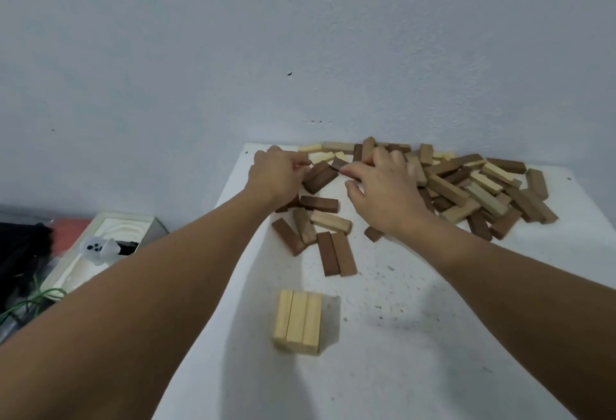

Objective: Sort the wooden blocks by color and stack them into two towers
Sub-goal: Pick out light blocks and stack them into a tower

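Against the pale wall (300,36), white table (433,336), bare and speckled toward the near edge. Along that wall, on the table's far right: big loose pile of wooden blocks (476,186), dark brown and pale mixed, lying every way. Nearer than the pile, mid-table: small scatter of mostly dark blocks (320,229), flat, some touching, two side by side. Nearer still, well apart from the pile: three pale blocks (298,321) pressed together side by side, one neat layer. At the pile's left edge: two dark blocks (318,178) side by side, gripped between both hands. Left hand (278,174), fingers curled, clamped on their left end. Right hand (383,186), thumb and fingertips pinching the right end, remaining fingers resting over the pile. Off the table's left side, lower down: pale tray (110,236), clear plastic piece (98,249) with black dots, green cord (40,299).
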`<action>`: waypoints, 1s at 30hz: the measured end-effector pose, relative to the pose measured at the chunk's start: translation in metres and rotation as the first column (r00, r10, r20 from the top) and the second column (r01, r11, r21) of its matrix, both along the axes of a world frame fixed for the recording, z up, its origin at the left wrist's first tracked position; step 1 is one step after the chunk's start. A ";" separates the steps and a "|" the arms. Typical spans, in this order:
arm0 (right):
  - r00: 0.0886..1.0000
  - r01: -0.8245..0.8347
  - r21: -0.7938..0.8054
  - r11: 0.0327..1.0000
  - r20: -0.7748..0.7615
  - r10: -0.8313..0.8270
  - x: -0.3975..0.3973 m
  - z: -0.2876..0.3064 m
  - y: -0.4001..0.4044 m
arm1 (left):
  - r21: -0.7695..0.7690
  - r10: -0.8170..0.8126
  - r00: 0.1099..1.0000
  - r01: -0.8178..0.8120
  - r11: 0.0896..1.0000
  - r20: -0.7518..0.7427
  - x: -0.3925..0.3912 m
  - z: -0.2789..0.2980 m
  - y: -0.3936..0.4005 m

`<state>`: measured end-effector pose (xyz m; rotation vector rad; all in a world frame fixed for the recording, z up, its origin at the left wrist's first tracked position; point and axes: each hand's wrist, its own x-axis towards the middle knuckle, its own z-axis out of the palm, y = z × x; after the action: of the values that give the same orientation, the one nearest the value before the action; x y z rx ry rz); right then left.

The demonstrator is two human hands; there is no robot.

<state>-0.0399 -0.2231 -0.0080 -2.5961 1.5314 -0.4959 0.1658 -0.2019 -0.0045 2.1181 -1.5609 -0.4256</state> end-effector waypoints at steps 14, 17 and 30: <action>0.980 0.116 0.036 0.993 -0.166 -0.109 0.028 -0.005 -0.073 | 0.119 0.045 0.988 -0.062 0.991 0.145 -0.006 -0.016 -0.065; 0.978 0.156 0.052 0.986 -0.149 -0.147 0.033 -0.004 -0.083 | 0.110 0.085 0.993 -0.094 0.990 0.084 0.002 -0.017 -0.065; 0.978 0.185 0.102 0.977 -0.113 -0.174 0.043 -0.008 -0.085 | 0.150 0.140 0.985 -0.154 0.977 0.101 0.005 -0.010 -0.073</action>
<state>0.0033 -0.3077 -0.0155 -2.4471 1.7827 -0.2830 0.1711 -0.2747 -0.0144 2.3854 -1.4469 -0.4196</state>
